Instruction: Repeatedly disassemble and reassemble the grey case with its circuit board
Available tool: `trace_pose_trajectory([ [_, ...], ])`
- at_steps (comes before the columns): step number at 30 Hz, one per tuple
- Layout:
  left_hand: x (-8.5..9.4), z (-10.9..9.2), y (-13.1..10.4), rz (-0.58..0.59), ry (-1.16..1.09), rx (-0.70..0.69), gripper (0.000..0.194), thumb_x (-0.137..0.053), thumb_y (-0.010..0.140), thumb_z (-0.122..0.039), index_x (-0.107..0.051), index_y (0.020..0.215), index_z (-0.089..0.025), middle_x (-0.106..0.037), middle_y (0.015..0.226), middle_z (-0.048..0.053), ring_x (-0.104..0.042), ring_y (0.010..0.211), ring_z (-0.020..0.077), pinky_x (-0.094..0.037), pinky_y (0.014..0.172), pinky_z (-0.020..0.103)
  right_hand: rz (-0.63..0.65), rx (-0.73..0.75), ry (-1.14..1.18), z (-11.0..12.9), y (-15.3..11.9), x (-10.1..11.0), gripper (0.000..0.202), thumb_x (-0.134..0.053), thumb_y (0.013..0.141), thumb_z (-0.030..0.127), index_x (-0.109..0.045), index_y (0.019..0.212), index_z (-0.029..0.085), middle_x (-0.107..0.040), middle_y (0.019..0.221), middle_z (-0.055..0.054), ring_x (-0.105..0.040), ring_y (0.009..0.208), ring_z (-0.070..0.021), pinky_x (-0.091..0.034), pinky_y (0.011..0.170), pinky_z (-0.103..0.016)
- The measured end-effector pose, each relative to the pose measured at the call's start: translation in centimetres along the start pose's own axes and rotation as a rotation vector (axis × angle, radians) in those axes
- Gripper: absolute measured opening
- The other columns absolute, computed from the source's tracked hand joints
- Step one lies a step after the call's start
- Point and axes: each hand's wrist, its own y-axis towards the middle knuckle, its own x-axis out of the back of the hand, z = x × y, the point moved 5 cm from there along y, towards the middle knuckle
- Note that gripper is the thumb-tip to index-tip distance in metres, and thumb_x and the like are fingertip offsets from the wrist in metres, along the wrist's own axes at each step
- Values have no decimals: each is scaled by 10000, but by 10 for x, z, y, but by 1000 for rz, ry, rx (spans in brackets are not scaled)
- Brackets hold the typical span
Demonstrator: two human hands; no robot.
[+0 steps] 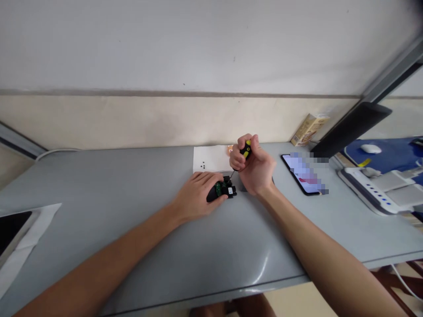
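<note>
Left hand (197, 194) clamps the black device (229, 191) on the desk (115, 185) — apparently to steady it; right hand (253, 165) grips the screwdriver (246, 153), its shaft angled down to the device. Small dark parts (204, 166) sit grouped on white paper (214, 156) — presumably to prevent loss

The left arm (109, 255) reaches in from the near left, bare and slanting toward the far middle, its wrist (175, 212) nearly straight. The left hand (196, 196) lies low with its back up, fingers bent to the right and thumb (216, 203) on the near side, as in a clasp. From the near right comes the right arm (310, 237) (bare too), leading to the right hand (254, 169), palm partly turned to view, fingers (240, 149) curled tight, thumb pointing far.
</note>
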Motion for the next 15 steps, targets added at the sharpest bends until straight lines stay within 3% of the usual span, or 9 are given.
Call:
trace_pose_trajectory([
  [15, 0, 0, 0, -29, 8, -32, 238, -573, 984, -376, -595, 1166, -224, -685, 1317, 59, -631, 1220, 248, -444, 1057, 440, 16, 24, 81, 1, 2, 1, 384, -536, 971, 570, -477, 782, 241, -341, 606, 39, -312, 504, -110, -335, 488, -263],
])
